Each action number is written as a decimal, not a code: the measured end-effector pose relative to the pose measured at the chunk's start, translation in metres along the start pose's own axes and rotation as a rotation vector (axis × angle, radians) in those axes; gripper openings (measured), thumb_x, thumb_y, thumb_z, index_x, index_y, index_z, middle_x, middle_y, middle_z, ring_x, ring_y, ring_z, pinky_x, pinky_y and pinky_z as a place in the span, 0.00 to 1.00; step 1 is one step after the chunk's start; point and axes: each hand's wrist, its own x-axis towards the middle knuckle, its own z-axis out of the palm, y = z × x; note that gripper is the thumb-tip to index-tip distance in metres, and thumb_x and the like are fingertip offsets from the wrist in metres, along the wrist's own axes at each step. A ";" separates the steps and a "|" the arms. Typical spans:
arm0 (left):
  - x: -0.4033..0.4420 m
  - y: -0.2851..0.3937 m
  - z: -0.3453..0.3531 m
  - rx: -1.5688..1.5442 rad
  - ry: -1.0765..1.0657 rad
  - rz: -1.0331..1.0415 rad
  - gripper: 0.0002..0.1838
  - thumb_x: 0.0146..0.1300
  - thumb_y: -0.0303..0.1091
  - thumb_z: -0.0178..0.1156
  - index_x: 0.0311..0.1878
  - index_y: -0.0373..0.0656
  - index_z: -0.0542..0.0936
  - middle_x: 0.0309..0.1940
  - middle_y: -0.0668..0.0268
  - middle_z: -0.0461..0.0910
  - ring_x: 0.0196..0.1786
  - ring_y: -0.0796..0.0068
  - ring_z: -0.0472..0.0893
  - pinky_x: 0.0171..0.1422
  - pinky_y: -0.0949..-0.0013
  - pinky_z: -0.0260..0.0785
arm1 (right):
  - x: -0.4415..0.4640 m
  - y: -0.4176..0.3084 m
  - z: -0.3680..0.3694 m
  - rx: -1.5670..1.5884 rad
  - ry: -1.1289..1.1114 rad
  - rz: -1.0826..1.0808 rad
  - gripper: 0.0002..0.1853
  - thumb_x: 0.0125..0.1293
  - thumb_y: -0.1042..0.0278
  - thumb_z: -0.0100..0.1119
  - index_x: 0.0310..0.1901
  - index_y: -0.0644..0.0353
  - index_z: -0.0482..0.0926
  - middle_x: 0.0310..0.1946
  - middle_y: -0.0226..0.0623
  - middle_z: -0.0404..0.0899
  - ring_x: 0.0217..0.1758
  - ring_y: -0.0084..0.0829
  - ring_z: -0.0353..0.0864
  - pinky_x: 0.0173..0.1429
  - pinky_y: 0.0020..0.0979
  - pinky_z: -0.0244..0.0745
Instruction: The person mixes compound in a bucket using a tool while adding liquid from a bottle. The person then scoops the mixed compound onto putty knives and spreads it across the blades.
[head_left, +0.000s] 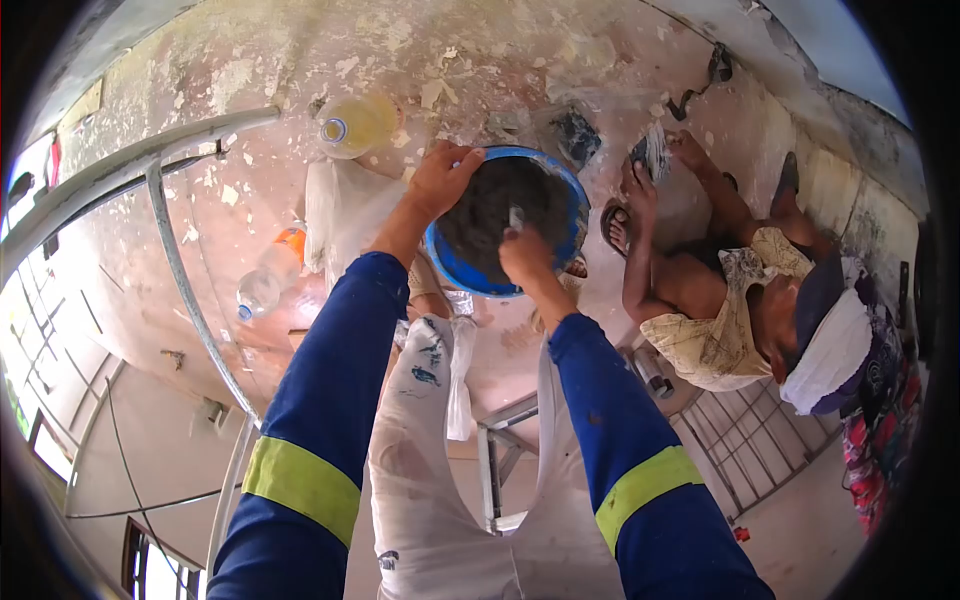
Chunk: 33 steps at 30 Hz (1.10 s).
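Note:
A blue bucket [572, 232] holding dark grey, wet-looking material [490, 205] stands between my feet. My left hand [443, 180] grips the bucket's upper left rim, thumb over the edge. Inside the bucket's right half, my right hand [527, 252] is closed around the handle of a tool [516, 216]; the tool's lower end is hidden in the grey material. Both my sleeves are blue with yellow-green bands.
Another person [745, 300] crouches at the right, hands on a greyish, bristly item [655, 152]. A large bottle of yellowish liquid [362, 124] and a clear bottle with an orange label [272, 272] lie at the left, near a metal frame [180, 245]. Plastic bags lie near the bucket.

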 end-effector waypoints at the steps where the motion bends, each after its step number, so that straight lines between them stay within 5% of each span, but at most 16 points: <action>1: 0.002 -0.003 0.003 -0.004 0.034 0.002 0.22 0.72 0.53 0.59 0.49 0.43 0.89 0.45 0.50 0.83 0.54 0.51 0.81 0.62 0.57 0.71 | 0.006 -0.004 0.000 -0.157 -0.032 -0.130 0.13 0.71 0.64 0.57 0.50 0.64 0.79 0.29 0.43 0.83 0.26 0.45 0.83 0.33 0.44 0.79; 2: -0.001 -0.006 0.007 -0.046 0.070 0.019 0.23 0.72 0.53 0.59 0.49 0.43 0.89 0.42 0.51 0.83 0.51 0.51 0.82 0.59 0.57 0.72 | 0.012 -0.007 0.001 -0.310 -0.044 -0.266 0.15 0.70 0.65 0.57 0.51 0.67 0.79 0.31 0.47 0.84 0.29 0.49 0.85 0.38 0.45 0.81; 5: -0.002 -0.005 0.019 -0.126 0.119 0.025 0.23 0.72 0.54 0.60 0.48 0.42 0.87 0.33 0.55 0.83 0.40 0.54 0.83 0.49 0.58 0.74 | 0.007 -0.049 -0.043 -0.118 -0.049 -0.004 0.18 0.66 0.68 0.57 0.50 0.75 0.80 0.36 0.55 0.87 0.38 0.54 0.88 0.47 0.46 0.84; 7: -0.005 -0.008 0.014 -0.100 0.091 -0.054 0.22 0.71 0.54 0.62 0.45 0.41 0.85 0.27 0.58 0.81 0.33 0.59 0.81 0.43 0.59 0.73 | -0.006 -0.043 -0.032 -0.281 0.041 -0.037 0.17 0.65 0.68 0.55 0.46 0.76 0.83 0.37 0.55 0.87 0.42 0.50 0.89 0.47 0.43 0.85; 10: -0.023 -0.016 0.009 -0.146 0.135 -0.116 0.23 0.71 0.53 0.63 0.41 0.38 0.81 0.24 0.61 0.77 0.29 0.69 0.75 0.38 0.62 0.69 | -0.014 -0.047 -0.025 -0.011 -0.025 0.230 0.21 0.67 0.69 0.53 0.53 0.81 0.76 0.38 0.59 0.87 0.41 0.50 0.90 0.47 0.43 0.86; 13: -0.039 -0.026 0.006 -0.084 0.167 -0.119 0.25 0.71 0.54 0.64 0.37 0.35 0.80 0.24 0.63 0.74 0.30 0.75 0.71 0.37 0.64 0.67 | -0.023 -0.049 -0.019 -0.039 -0.110 0.125 0.22 0.68 0.70 0.51 0.58 0.80 0.71 0.39 0.57 0.87 0.40 0.50 0.91 0.44 0.45 0.86; 20: -0.077 -0.029 0.002 -0.083 0.177 -0.382 0.29 0.66 0.56 0.69 0.25 0.38 0.76 0.19 0.70 0.68 0.28 0.78 0.66 0.34 0.67 0.63 | -0.052 -0.014 0.039 -0.065 -0.057 -0.250 0.14 0.68 0.69 0.53 0.47 0.71 0.80 0.40 0.59 0.87 0.43 0.53 0.89 0.46 0.49 0.84; 25: -0.082 0.014 0.034 -0.191 0.167 -0.356 0.30 0.59 0.59 0.74 0.21 0.43 0.73 0.19 0.76 0.66 0.27 0.82 0.64 0.31 0.69 0.60 | -0.110 -0.022 -0.082 0.322 -0.241 0.170 0.16 0.70 0.64 0.56 0.50 0.69 0.79 0.39 0.62 0.85 0.46 0.60 0.86 0.53 0.55 0.80; 28: -0.065 0.043 0.041 -0.150 0.163 -0.339 0.31 0.59 0.60 0.74 0.21 0.42 0.74 0.19 0.75 0.66 0.27 0.82 0.64 0.31 0.68 0.60 | -0.129 -0.027 -0.127 0.352 -0.168 0.284 0.18 0.76 0.59 0.50 0.57 0.65 0.74 0.41 0.64 0.84 0.48 0.64 0.83 0.55 0.58 0.76; 33: -0.045 0.079 0.026 -0.113 0.281 -0.219 0.32 0.71 0.60 0.62 0.25 0.36 0.76 0.18 0.74 0.66 0.28 0.82 0.64 0.32 0.68 0.61 | -0.072 0.001 -0.118 0.360 -0.026 0.224 0.18 0.76 0.60 0.51 0.53 0.69 0.75 0.39 0.65 0.84 0.48 0.65 0.83 0.51 0.59 0.77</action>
